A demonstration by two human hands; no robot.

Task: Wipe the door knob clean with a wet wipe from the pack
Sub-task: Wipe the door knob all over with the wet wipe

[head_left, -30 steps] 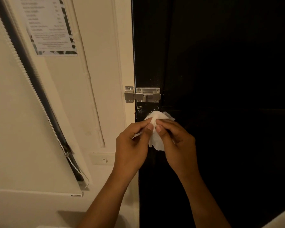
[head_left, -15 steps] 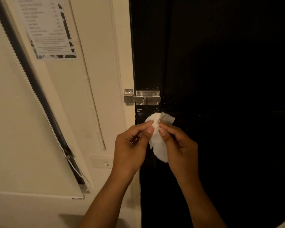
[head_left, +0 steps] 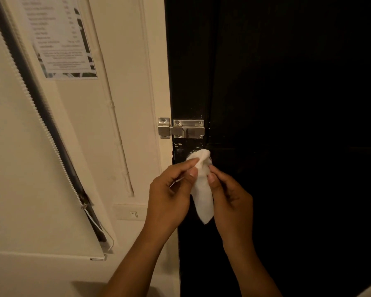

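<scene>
A white wet wipe (head_left: 202, 189) hangs bunched between both hands in front of the dark door (head_left: 287, 103). My left hand (head_left: 169, 194) pinches the wipe's upper left part with thumb and forefinger. My right hand (head_left: 231, 198) pinches its upper right part the same way. The wipe's lower end droops to a point between the hands. Its top sits just below the metal slide bolt (head_left: 181, 128). The door knob is hidden behind the wipe and hands. The wipe pack is out of view.
A cream wall and door frame (head_left: 156, 82) lie left of the door. A printed notice (head_left: 60, 39) is stuck high on the wall. A roller blind with a bead chain (head_left: 51, 142) hangs at the left. A wall switch (head_left: 133, 213) sits beside my left hand.
The wipe has been gathered narrower, its loose right flap folded in, so it hangs longer. Both hands keep their pinch at about the same spot.
</scene>
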